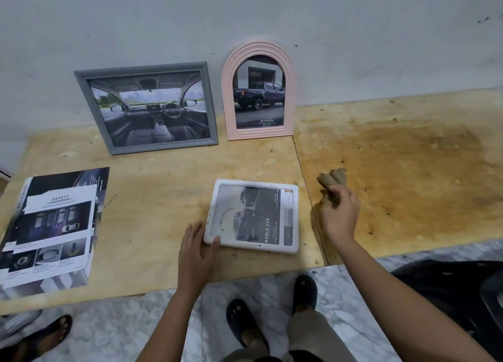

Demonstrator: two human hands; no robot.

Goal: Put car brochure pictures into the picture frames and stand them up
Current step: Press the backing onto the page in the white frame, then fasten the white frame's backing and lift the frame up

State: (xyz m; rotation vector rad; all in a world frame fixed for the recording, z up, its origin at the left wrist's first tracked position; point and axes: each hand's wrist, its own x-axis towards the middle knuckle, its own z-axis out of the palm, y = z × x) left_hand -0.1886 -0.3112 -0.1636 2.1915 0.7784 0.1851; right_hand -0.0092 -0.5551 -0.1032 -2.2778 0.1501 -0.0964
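A white frame [216, 198] with a car picture inside is laid flat on the tabletop [163, 198]. Its near left corner is touched by the left hand [196, 250], the fingers loosely extended. Just right of it, a brown cloth [330, 180] is gripped in the right hand [340, 214]. A grey frame [141, 69] and a pink arched frame [258, 47], both filled, are stood against the wall.

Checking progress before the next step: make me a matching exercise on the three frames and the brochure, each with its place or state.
Things:
1 grey frame
2 pink frame
3 white frame
4 brochure

States:
A flat, touched by the left hand
B standing, pickup picture
C flat at the table's left end
D standing, car-interior picture

Pairs: 1-D; 2-B; 3-A; 4-C
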